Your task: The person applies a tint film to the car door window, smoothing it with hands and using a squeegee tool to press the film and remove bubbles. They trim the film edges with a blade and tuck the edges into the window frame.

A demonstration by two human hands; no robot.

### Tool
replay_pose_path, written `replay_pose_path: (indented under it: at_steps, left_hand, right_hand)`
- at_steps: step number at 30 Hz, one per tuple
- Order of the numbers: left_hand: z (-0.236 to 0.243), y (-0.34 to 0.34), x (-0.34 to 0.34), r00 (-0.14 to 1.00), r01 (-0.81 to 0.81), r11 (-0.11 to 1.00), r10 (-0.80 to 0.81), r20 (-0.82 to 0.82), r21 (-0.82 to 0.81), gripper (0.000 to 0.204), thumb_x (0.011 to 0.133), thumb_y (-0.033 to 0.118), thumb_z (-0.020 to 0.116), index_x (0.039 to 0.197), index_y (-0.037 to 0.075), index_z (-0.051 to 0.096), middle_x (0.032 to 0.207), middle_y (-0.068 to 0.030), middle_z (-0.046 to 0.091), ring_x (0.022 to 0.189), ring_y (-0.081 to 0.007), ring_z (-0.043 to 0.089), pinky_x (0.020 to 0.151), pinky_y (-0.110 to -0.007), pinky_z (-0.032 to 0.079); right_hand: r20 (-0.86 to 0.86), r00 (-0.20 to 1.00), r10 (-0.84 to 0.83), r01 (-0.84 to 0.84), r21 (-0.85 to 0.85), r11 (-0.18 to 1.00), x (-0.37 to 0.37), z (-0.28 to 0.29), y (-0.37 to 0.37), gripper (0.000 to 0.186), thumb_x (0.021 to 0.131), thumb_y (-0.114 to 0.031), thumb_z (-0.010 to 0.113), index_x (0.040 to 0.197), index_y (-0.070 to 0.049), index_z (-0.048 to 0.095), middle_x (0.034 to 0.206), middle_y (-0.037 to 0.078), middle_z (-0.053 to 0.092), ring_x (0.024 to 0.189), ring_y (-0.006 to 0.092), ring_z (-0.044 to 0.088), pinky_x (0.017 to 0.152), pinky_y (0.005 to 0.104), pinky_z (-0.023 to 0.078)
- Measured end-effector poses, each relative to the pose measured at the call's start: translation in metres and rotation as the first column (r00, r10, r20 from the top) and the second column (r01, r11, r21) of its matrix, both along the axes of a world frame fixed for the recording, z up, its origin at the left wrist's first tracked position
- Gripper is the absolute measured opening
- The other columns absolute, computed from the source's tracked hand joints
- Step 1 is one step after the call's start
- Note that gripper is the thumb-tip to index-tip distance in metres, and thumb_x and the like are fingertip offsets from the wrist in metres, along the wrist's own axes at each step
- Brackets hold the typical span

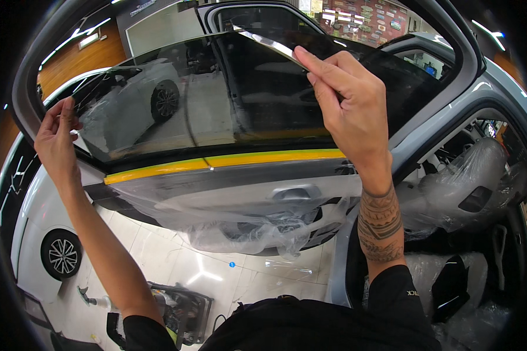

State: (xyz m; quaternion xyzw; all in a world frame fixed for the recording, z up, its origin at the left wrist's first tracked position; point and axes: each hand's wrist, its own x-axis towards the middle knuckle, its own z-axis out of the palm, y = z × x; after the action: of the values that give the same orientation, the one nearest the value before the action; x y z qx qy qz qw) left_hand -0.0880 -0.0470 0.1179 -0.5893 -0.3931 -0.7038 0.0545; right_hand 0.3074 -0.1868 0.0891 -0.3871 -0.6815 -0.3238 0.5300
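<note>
Person at an open car door, both arms raised to the window. Right hand (354, 96) closed around a thin metal tool (266, 42), thumb and forefinger pinching it; the tool slants up and leftward in front of the dark window pane (263, 108), tip near the pane's upper edge, contact uncertain. Left hand (58, 133) at the pane's left end beside the window frame (24, 96), thumb and fingers drawn narrowly together; cannot tell whether anything is held between them. Yellow strip (234, 161) runs along the pane's lower edge. Below it, clear plastic sheeting (257, 231) hangs over the door panel. To the right, plastic-wrapped seat (459, 175); lower left, spray bottle (99, 302) beside a dark cart (190, 310) on pale floor tiles (211, 266).
</note>
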Motion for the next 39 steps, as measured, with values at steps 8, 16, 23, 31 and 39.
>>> replay_pose_path:
  at_steps: [8, 16, 23, 31, 39]
  left_hand:
    - [-0.001, 0.015, -0.028, 0.999, -0.043, 0.998, 0.041, -0.034, -0.048, 0.042, 0.086, 0.045, 0.074, 0.109, 0.01, 0.073, 0.081, 0.0033, 0.066, 0.073, -0.0054, 0.059, 0.063, -0.02, 0.038]
    - [-0.006, 0.031, -0.047, 0.996, -0.071, 0.997, 0.069, -0.057, -0.036, 0.049, 0.087, 0.051, 0.07, 0.116, 0.012, 0.071, 0.083, 0.0018, 0.066, 0.08, -0.0067, 0.06, 0.07, -0.024, 0.04]
    - [-0.006, 0.036, -0.056, 0.998, -0.054, 0.996, 0.052, -0.03, -0.064, 0.048, 0.09, 0.048, 0.068, 0.12, 0.01, 0.069, 0.083, 0.0029, 0.063, 0.08, -0.0066, 0.058, 0.07, -0.022, 0.04]
    - [-0.005, 0.047, -0.074, 0.998, -0.01, 0.998, 0.006, -0.056, -0.069, 0.044, 0.093, 0.043, 0.066, 0.122, 0.01, 0.067, 0.087, 0.0037, 0.063, 0.081, -0.0054, 0.056, 0.073, -0.022, 0.041]
    - [-0.004, 0.05, -0.079, 0.994, -0.046, 0.995, 0.037, -0.099, -0.088, 0.044, 0.094, 0.042, 0.065, 0.125, 0.01, 0.066, 0.09, 0.003, 0.062, 0.082, -0.0066, 0.055, 0.073, -0.024, 0.042]
  right_hand:
    - [-0.056, 0.998, -0.007, 0.006, -0.017, 1.0, 0.073, -0.005, -0.023, 0.032, 0.086, 0.002, 0.065, 0.115, -0.009, 0.073, 0.074, 0.008, 0.056, 0.057, 0.0181, 0.05, 0.053, 0.0285, 0.039]
    - [-0.11, 0.993, -0.042, 0.038, -0.033, 0.999, 0.145, -0.015, -0.048, 0.034, 0.086, 0.004, 0.065, 0.116, -0.01, 0.072, 0.074, 0.008, 0.057, 0.059, 0.0155, 0.049, 0.054, 0.0281, 0.039]
    - [-0.175, 0.979, -0.102, 0.094, -0.053, 0.994, 0.195, -0.022, -0.068, 0.034, 0.086, 0.003, 0.064, 0.115, -0.01, 0.072, 0.073, 0.009, 0.058, 0.061, 0.0171, 0.052, 0.056, 0.0284, 0.04]
    - [-0.202, 0.963, -0.179, 0.171, -0.054, 0.984, 0.228, -0.029, -0.083, 0.032, 0.087, 0.001, 0.065, 0.116, -0.01, 0.072, 0.07, 0.007, 0.054, 0.06, 0.015, 0.048, 0.057, 0.0274, 0.038]
    - [-0.255, 0.944, -0.21, 0.209, -0.029, 0.977, 0.239, -0.032, -0.09, 0.029, 0.085, -0.001, 0.066, 0.111, -0.009, 0.073, 0.068, 0.009, 0.055, 0.057, 0.0176, 0.049, 0.054, 0.0305, 0.038]
